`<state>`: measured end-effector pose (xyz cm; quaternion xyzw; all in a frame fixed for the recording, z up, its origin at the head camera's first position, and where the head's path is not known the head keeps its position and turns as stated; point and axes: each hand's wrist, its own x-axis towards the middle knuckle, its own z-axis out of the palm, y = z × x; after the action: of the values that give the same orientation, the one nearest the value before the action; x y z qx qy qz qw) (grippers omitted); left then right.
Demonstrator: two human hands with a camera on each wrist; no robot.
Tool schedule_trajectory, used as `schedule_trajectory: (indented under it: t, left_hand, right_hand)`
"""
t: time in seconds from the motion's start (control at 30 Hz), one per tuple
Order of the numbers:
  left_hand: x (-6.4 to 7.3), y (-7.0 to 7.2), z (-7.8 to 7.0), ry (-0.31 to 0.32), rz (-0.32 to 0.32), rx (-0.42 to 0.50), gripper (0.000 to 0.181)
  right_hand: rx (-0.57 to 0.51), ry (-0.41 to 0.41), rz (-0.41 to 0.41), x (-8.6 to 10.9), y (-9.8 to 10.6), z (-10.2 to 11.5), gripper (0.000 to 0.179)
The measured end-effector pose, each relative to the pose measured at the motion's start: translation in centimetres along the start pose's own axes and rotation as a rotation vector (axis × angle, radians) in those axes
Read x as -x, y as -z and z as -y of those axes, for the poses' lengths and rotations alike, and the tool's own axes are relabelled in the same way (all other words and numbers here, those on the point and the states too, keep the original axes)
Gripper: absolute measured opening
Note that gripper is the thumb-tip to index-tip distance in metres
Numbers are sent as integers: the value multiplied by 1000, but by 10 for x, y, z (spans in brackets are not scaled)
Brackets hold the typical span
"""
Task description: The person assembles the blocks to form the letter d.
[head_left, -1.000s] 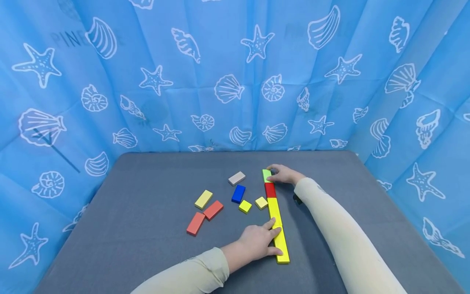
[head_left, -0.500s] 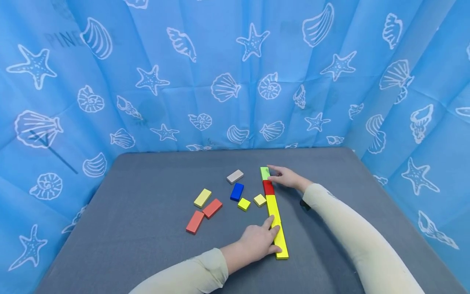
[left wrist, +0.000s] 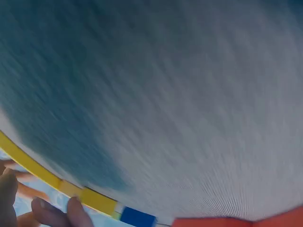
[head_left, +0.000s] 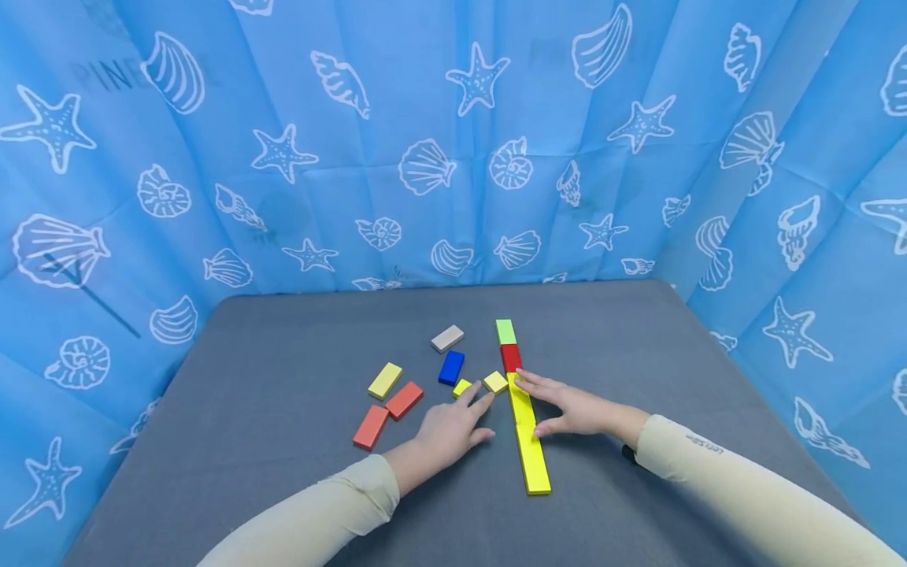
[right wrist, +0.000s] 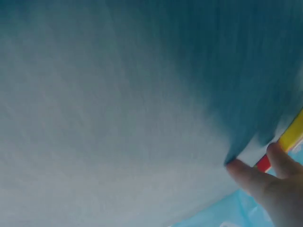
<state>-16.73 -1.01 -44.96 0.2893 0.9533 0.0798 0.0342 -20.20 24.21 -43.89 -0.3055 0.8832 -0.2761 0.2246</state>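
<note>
A straight row of blocks runs away from me in the head view: a long yellow block [head_left: 534, 466] nearest, another yellow block [head_left: 522, 406] beyond it, then a red block [head_left: 511, 358] and a light green block [head_left: 505, 331]. My right hand [head_left: 584, 409] lies at the row's right side, fingers extended by the farther yellow block; whether they touch it I cannot tell. Left of the row, my left hand [head_left: 446, 431] reaches out with straight fingers, partly covering a small bright yellow block [head_left: 461, 387]. Its fingertips are also near a small pale yellow block [head_left: 496, 383], which lies beside the row.
Farther left lie a blue block [head_left: 451, 368], a beige block [head_left: 448, 339], a pale yellow block [head_left: 385, 380] and two coral blocks [head_left: 405, 401]. The grey table [head_left: 283, 480] ends at a blue shell-print curtain [head_left: 453, 213].
My left hand has lifted off the yellow blocks and moved left toward the small yellow blocks. My right hand has left the green block and come nearer, alongside the yellow blocks.
</note>
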Motion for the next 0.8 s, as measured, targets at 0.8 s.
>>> schedule_trajectory:
  t: [0.8]
  left_hand:
    - [-57,13,36,101,-1,-21,60]
  right_hand:
    - [73,-28,13,24,-24,17,87]
